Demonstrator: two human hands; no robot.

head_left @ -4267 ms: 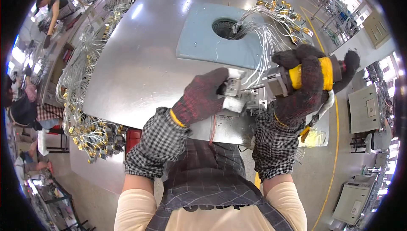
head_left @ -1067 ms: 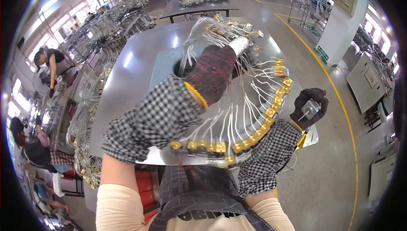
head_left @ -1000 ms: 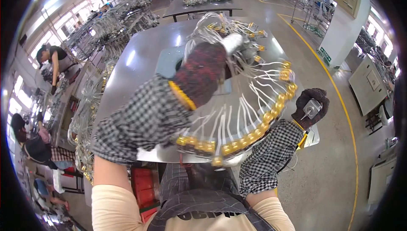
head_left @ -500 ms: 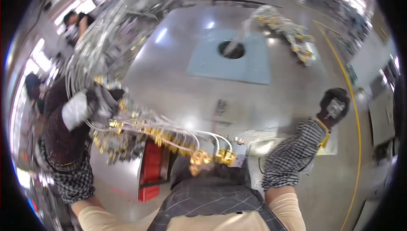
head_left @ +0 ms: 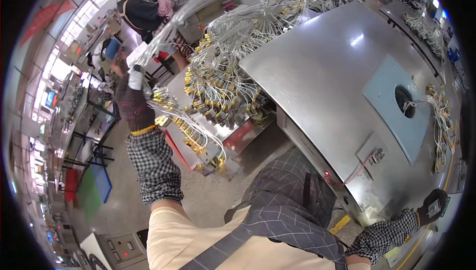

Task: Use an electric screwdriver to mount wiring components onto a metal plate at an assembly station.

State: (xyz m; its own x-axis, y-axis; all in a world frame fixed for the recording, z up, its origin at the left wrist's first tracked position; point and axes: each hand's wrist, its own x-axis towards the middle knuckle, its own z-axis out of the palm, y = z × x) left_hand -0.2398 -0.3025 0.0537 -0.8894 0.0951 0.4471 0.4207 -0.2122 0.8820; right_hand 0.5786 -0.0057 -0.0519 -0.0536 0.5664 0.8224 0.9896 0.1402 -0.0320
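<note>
My left hand (head_left: 135, 94), in a dark knitted glove with a white patch, is raised at the left, closed around a wire bundle (head_left: 166, 34). The bundle's pale strands stretch up and to the right. From below the hand, its end with gold-coloured connectors (head_left: 196, 138) hangs toward the lower right, somewhat blurred. My right hand (head_left: 433, 206), also dark-gloved, is at the lower right beside the metal table's corner. Its fingers look curled, with something small and grey showing at them. I cannot make out what that is.
The metal table (head_left: 307, 57) carries a blue plate (head_left: 384, 91) with a round hole. Another wire bundle (head_left: 441, 121) lies beside it. Many wire bundles (head_left: 223, 77) are heaped on a stand beyond my left hand. A co-worker (head_left: 141, 10) is at the upper left.
My view has swung to the left, so the metal table sits farther right. The held bundle has come away from the table's front edge and hangs left of it. My left hand remains around it.
</note>
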